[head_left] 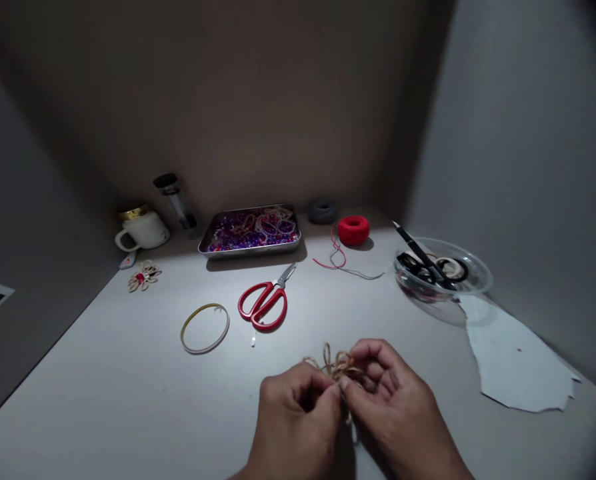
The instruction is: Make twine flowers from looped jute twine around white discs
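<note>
Both hands meet near the front of the table around a small bundle of looped tan twine (332, 365), its loops fanning out like petals. My left hand (298, 417) pinches it from the left, thumb against forefinger. From the right, my right hand (391, 400) grips it with thumb and curled fingers. The thumbs nearly touch at the middle, and the fingers hide the bundle's centre. A short end hangs below the hands. Beyond them lie red-handled scissors (265, 307), closed, tip pointing away to the right.
A thin hoop (182, 335) and a twine flower (139, 281) lie left. At the back are a mug (151, 230), a clear tube (177, 203), a bead tray (251, 252), grey (323, 212) and red yarn balls (353, 231). Right: a clear bowl (478, 283) and torn paper (518, 367).
</note>
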Available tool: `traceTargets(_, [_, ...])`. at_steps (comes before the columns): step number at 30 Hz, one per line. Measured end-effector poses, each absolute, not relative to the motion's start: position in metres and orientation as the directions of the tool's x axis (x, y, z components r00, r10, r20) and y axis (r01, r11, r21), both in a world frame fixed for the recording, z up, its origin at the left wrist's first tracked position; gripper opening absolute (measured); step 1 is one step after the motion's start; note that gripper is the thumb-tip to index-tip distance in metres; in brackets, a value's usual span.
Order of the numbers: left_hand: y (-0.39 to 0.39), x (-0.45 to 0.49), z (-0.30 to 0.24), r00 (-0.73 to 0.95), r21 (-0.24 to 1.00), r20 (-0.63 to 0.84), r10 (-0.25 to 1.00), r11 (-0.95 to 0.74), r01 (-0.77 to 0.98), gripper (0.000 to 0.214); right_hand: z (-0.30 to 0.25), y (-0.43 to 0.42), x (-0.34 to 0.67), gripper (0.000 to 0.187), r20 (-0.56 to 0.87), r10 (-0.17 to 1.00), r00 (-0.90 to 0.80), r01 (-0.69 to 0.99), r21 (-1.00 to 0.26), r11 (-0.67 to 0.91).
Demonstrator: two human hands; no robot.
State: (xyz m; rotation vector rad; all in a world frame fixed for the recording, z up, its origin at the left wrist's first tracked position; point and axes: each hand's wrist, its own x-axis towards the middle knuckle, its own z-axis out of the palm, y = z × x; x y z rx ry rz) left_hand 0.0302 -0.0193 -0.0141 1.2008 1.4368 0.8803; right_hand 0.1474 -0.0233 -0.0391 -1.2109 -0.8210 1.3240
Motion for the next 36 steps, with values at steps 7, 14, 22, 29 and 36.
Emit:
traceTargets(7, [-0.02, 0.027, -0.016, 0.129, 0.972, -0.13, 0.983, 0.1, 0.213, 0.017, -0.034, -0.018, 0.151, 0.028, -0.269, 0.952, 0.147, -0.288, -0.932, -0.219])
traceTargets(14, [-0.009, 0.03, -0.003, 0.019, 0.894, -0.437, 0.899, 0.432, 0.115, 0.013, -0.035, -0.023, 0.147, 0.024, -0.185, 0.965, 0.186, -0.238, -0.961, -0.139])
traceTargets(22, [-0.006, 0.03, 0.0, 0.053, 0.884, -0.464, 0.884, 0.458, 0.093, 0.012, -0.034, -0.022, 0.146, 0.021, -0.151, 0.97, 0.189, -0.182, -0.976, -0.117])
traceTargets(29, [-0.008, 0.03, 0.0, 0.029, 0.87, -0.486, 0.874, 0.48, 0.11, 0.014, -0.035, -0.031, 0.149, 0.013, -0.069, 0.991, 0.113, 0.043, -0.996, -0.075])
traceTargets(36, [-0.009, 0.029, -0.002, 0.068, 0.885, -0.463, 0.884, 0.456, 0.094, 0.015, -0.031, -0.032, 0.148, 0.015, -0.046, 0.992, 0.116, 0.044, -0.998, -0.051])
